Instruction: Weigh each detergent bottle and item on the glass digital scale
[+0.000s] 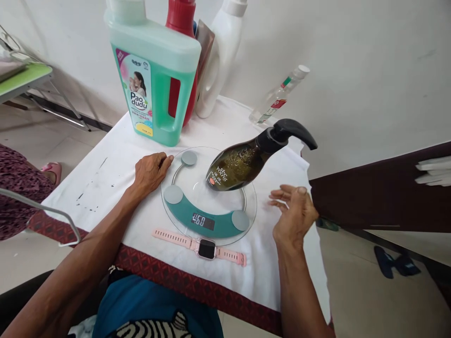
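A round glass digital scale [188, 217] with a teal display panel lies on the white cloth. Standing on its glass is a dark green pump bottle [237, 164] with a black pump head. The display is lit, its digits seen upside down. My left hand [151, 172] rests on the cloth with curled fingers, its fingertips by the scale's left rim; I see nothing in it. To the right of the scale, my right hand [294, 213] hovers with fingers apart and holds nothing. A pink smartwatch [206, 249] lies stretched out along the scale's near edge.
At the back left stand a green detergent jug [162, 56], a red bottle [181, 16] and a white bottle [225, 51]. A clear bottle [273, 101] is behind the pump bottle. Another person's patterned clothing [14, 183] shows at left; slippers [396, 263] lie on the floor at right.
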`<act>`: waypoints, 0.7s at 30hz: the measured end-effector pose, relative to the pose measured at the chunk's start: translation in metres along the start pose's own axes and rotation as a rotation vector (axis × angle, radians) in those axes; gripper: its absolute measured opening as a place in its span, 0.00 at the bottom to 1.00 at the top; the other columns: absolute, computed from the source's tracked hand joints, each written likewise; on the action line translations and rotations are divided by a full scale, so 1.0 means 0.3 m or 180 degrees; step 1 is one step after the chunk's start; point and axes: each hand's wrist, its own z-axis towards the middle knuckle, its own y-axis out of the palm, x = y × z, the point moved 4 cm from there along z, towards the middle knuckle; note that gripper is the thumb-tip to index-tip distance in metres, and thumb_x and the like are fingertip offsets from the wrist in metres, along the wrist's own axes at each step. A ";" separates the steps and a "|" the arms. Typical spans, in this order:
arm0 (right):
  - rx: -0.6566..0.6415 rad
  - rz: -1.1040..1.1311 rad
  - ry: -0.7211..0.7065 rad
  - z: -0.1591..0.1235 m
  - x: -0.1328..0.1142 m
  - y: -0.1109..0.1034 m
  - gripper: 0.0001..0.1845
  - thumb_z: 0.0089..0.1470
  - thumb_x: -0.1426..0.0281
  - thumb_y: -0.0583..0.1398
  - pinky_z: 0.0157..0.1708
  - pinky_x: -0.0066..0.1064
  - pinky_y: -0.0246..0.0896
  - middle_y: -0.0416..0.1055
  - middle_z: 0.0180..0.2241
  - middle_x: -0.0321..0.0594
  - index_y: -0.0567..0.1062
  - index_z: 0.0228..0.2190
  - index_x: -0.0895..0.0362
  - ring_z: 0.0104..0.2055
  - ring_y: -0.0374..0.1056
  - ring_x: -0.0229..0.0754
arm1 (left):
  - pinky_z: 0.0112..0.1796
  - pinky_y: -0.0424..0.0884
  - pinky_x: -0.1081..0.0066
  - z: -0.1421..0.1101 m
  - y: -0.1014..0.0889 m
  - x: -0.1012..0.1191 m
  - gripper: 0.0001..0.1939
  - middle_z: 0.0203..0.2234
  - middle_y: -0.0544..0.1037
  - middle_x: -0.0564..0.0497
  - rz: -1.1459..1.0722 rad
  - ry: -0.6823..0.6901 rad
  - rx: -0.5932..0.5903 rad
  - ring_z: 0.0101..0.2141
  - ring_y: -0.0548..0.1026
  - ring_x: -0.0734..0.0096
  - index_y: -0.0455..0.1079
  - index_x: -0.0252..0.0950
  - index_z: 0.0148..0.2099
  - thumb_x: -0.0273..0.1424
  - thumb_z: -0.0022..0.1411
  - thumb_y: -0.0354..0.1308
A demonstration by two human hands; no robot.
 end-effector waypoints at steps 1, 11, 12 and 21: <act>0.0055 -0.0022 0.0176 0.001 0.057 -0.019 0.33 0.59 0.38 0.59 0.25 0.31 0.64 0.73 0.26 0.38 0.77 0.34 0.57 0.27 0.70 0.40 | 0.32 0.54 0.66 0.000 0.001 -0.001 0.22 0.25 0.75 0.50 -0.0011 0.0016 0.0003 0.29 0.68 0.67 0.66 0.39 0.29 0.43 0.75 0.50; 0.0102 -0.0040 0.0271 0.001 0.149 -0.016 0.28 0.58 0.43 0.61 0.19 0.28 0.51 0.66 0.19 0.33 0.75 0.26 0.55 0.20 0.61 0.35 | 0.32 0.54 0.66 -0.003 -0.012 0.009 0.20 0.23 0.72 0.52 -0.0069 0.0099 0.0047 0.26 0.65 0.69 0.71 0.38 0.31 0.41 0.75 0.49; 0.0087 -0.0042 0.0255 -0.001 0.148 -0.017 0.27 0.58 0.44 0.62 0.19 0.28 0.51 0.66 0.19 0.33 0.75 0.26 0.55 0.20 0.61 0.35 | 0.32 0.54 0.66 -0.003 -0.012 0.009 0.20 0.23 0.72 0.52 -0.0069 0.0097 0.0044 0.26 0.64 0.69 0.71 0.38 0.31 0.41 0.75 0.49; 0.0045 -0.0061 0.0261 -0.013 0.146 -0.030 0.24 0.58 0.47 0.65 0.21 0.27 0.53 0.68 0.21 0.33 0.75 0.28 0.56 0.21 0.60 0.34 | 0.33 0.56 0.66 -0.003 -0.013 0.011 0.19 0.27 0.75 0.49 -0.0042 0.0102 0.0043 0.29 0.66 0.68 0.68 0.38 0.31 0.40 0.73 0.48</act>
